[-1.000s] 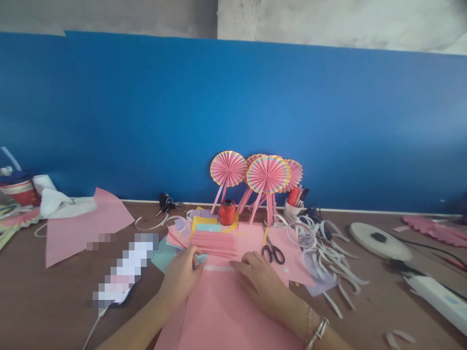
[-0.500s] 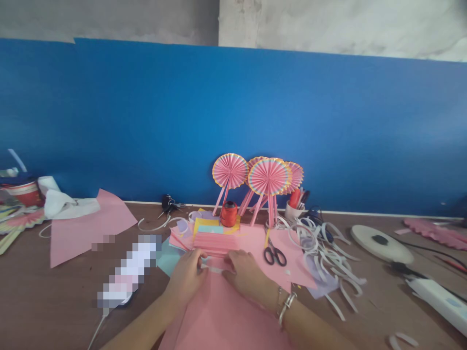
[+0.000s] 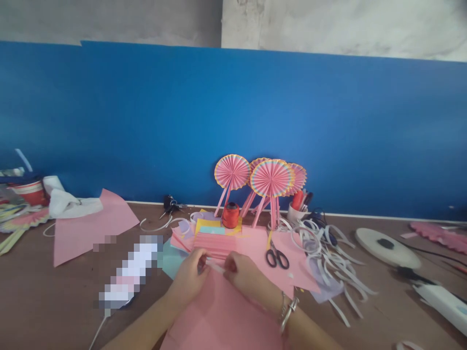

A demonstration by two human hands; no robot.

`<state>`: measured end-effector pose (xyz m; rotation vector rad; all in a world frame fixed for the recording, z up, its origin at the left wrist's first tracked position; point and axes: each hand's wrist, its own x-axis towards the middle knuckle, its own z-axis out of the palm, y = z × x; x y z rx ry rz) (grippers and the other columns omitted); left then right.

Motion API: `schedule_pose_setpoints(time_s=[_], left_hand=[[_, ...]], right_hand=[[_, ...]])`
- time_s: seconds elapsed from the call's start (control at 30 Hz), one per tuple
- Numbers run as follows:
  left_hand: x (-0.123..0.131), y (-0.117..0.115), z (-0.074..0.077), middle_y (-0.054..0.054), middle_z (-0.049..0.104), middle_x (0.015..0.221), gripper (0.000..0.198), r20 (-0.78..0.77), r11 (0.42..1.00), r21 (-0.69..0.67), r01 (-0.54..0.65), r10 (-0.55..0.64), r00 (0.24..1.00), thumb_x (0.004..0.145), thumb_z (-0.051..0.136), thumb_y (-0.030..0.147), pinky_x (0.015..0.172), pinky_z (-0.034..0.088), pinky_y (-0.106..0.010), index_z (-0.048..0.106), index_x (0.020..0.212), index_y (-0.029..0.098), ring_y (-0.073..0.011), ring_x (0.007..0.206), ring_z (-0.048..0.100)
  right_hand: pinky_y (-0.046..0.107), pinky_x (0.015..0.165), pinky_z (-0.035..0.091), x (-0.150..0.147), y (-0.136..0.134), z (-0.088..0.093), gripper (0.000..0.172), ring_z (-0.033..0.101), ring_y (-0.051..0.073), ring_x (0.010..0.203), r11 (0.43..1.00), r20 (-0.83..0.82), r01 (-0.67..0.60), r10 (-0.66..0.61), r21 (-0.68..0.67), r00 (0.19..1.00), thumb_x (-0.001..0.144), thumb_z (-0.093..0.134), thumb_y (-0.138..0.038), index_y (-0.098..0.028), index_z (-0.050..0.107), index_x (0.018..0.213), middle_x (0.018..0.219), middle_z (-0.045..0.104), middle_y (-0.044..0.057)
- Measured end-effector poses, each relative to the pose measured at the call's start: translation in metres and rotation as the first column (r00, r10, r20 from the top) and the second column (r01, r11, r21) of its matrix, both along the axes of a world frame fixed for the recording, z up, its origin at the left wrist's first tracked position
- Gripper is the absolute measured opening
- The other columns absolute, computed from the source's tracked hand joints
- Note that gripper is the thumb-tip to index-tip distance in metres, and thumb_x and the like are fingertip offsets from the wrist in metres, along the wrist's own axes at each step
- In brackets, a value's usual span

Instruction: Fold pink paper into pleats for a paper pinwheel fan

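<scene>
A large pink paper sheet point(image 3: 222, 316) lies on the brown table point(image 3: 44, 296) in front of me. My left hand point(image 3: 189, 279) and my right hand point(image 3: 244, 277) meet at its far edge, fingers curled. Between them they pinch a thin white strip point(image 3: 216, 265) that lies along that edge. Just beyond the hands rests a pleated pink paper piece point(image 3: 213, 244) on a stack of yellow, teal and pink sheets. My right wrist wears a metal bracelet point(image 3: 288, 311).
Black-handled scissors point(image 3: 276, 256) lie right of the hands, beside a tangle of curled white strips point(image 3: 328, 253). Pink paper fans point(image 3: 268, 180) lean on the blue wall, with an orange ribbon spool point(image 3: 230, 215) and a pen cup point(image 3: 297, 206). Another pink sheet point(image 3: 91, 223) lies left; a white round disc point(image 3: 387, 240) right.
My right hand has slid left along the sheet's far edge to meet my left hand. The white strip has been lifted between the fingertips. The view has shifted slightly.
</scene>
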<state>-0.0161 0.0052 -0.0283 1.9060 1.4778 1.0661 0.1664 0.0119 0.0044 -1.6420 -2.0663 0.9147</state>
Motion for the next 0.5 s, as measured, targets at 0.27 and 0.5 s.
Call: schedule_pose_setpoints(time_s=[0.27,0.5], left_hand=[[0.005,-0.005,0.009,-0.004,0.062,0.084,0.022,0.081,0.998,-0.041,0.039,-0.035,0.996,0.070,0.048,0.017,0.071,0.049,-0.032,0.056,0.091,0.019,-0.0175,0.074,0.060],[0.004,-0.008,0.014,-0.003,0.060,0.082,0.024,0.084,0.995,-0.079,0.054,-0.047,0.995,0.070,0.046,0.015,0.072,0.049,-0.031,0.055,0.093,0.019,-0.0172,0.075,0.059]], right_hand=[[0.019,0.053,0.035,-0.005,0.002,-0.007,0.018,0.054,0.012,0.062,0.999,-0.209,-0.023,0.013,-0.047,0.978,0.071,0.050,-0.017,-0.013,0.068,0.072,0.068,0.066,0.003],[0.018,0.046,0.028,-0.002,0.005,-0.014,0.015,0.042,0.008,0.053,0.993,-0.285,-0.063,0.033,-0.097,0.958,0.070,0.052,-0.020,-0.012,0.065,0.068,0.058,0.055,-0.002]])
